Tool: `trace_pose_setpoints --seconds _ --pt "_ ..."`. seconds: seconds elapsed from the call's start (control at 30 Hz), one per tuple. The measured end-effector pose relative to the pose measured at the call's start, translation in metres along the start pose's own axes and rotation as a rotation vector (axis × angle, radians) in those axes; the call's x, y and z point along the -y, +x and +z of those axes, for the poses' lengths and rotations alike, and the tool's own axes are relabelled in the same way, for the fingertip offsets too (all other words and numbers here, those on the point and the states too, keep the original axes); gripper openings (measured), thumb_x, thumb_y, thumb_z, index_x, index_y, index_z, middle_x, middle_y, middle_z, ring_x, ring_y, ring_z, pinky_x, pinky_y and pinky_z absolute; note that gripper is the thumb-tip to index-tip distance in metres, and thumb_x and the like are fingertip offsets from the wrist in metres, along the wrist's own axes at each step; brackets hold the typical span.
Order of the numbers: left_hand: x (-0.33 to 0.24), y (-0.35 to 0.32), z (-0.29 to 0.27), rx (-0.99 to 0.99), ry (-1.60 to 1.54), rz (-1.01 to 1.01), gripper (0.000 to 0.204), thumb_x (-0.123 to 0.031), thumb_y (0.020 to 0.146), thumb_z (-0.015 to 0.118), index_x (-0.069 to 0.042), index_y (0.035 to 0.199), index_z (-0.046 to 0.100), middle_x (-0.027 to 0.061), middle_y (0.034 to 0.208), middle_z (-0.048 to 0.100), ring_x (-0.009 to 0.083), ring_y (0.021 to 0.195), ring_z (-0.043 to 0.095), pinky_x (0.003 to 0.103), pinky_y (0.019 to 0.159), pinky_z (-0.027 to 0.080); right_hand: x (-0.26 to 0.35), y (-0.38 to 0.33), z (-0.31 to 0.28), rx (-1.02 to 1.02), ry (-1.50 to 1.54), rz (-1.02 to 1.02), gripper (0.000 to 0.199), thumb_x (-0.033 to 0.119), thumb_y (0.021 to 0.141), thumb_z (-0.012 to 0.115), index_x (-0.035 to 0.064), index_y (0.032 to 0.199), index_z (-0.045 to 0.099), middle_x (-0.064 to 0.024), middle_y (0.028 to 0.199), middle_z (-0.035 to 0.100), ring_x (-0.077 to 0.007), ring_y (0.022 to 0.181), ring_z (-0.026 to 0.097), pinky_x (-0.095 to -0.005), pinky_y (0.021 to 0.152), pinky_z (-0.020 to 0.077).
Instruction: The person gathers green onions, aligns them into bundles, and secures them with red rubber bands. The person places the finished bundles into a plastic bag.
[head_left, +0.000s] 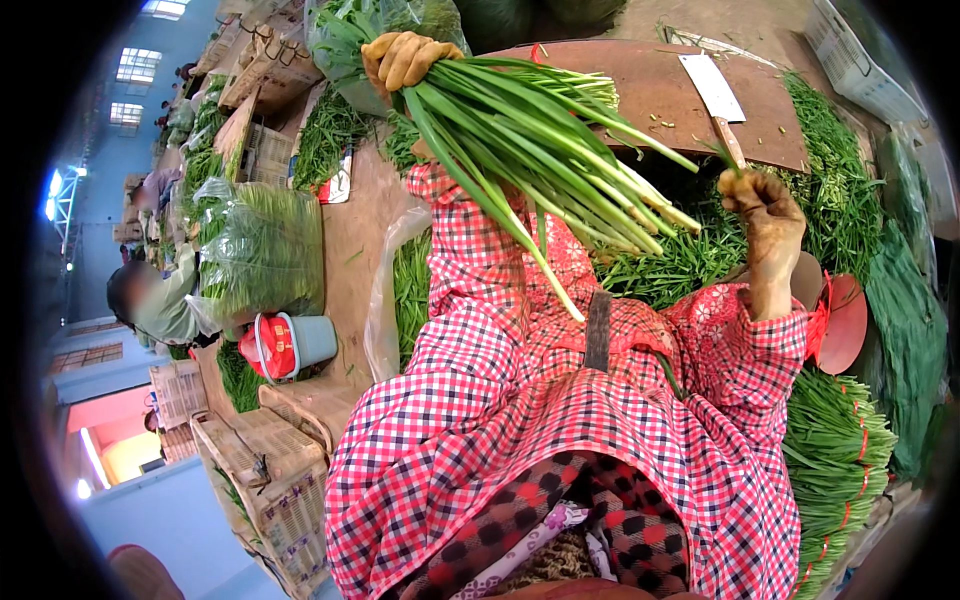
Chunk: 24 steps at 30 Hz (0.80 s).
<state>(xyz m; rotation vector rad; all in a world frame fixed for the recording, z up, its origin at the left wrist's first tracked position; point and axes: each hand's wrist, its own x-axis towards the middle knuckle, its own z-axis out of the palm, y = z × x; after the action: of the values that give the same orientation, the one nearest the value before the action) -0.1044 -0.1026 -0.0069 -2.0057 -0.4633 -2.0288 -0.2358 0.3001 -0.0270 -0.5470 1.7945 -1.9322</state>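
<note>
My left hand, in a tan glove, is closed round a loose bunch of garlic chives. Their pale stem ends fan out to the right and downward, in front of my checked sleeve. Bare and soiled, my right hand is raised with its fingers pinched together. A wisp of green leaf shows at its fingertips. Just beyond that hand, a cleaver with a wooden handle lies on a brown board. More cut stems rest on the board, partly behind the held bunch.
Loose greens heap around the board and below it. Tied bundles stack at lower right, near a red round stool seat. Leftward are a bagged load of greens, a blue bucket, crates and another person.
</note>
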Motion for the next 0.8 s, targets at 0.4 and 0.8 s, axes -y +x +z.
trace_pose_setpoints --seconds 0.4,0.8 --pt "0.015 -0.025 0.015 -0.568 0.105 0.306 0.012 -0.011 0.09 0.058 -0.016 0.079 0.059 -0.0038 0.07 0.067 0.0112 0.082 0.066 0.028 0.08 0.051 0.016 -0.059 0.054 0.206 -0.198 -0.327 0.078 0.019 0.075 0.083 0.0021 0.141 0.046 -0.0111 0.131 0.058 -0.0237 0.119 0.054 -0.0357 0.104 0.041" --pt "-0.001 -0.03 0.042 -1.349 0.387 0.078 0.02 -0.021 0.091 0.059 -0.016 0.071 0.062 -0.0071 0.06 0.061 0.0128 0.055 0.058 0.029 0.057 0.05 0.024 -0.029 0.066 0.001 -1.176 -0.932 0.042 0.048 0.078 0.074 0.0058 0.077 0.07 -0.0085 0.067 0.065 -0.0262 0.066 0.063 -0.0358 0.064 0.0472"
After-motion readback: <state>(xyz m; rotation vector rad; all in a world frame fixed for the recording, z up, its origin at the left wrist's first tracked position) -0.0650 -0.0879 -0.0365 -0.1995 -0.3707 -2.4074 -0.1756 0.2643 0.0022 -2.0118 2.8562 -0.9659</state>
